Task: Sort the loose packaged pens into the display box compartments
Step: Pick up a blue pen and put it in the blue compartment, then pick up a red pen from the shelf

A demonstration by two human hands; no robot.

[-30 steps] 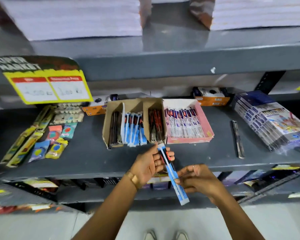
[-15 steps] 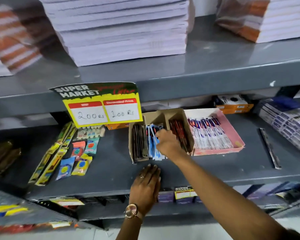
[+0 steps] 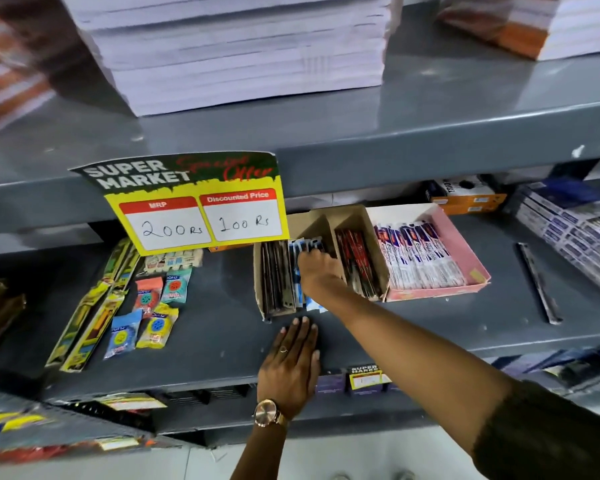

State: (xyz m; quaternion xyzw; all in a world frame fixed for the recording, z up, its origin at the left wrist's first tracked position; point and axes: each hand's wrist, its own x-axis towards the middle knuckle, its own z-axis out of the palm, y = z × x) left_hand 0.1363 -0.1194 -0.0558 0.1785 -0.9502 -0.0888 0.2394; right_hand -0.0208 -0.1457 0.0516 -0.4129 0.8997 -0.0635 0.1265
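**Blue pen packs being seated in middle compartment**

Right hand (image 3: pixel 317 271) is pressed down on the blue packaged pens (image 3: pixel 300 252) in the display box (image 3: pixel 326 221); fingers lie over them, grip cannot be told. Packs should be squared before release. Left hand (image 3: pixel 291 367) is flat on the shelf (image 3: pixel 222 341), fingers together, holding nothing.
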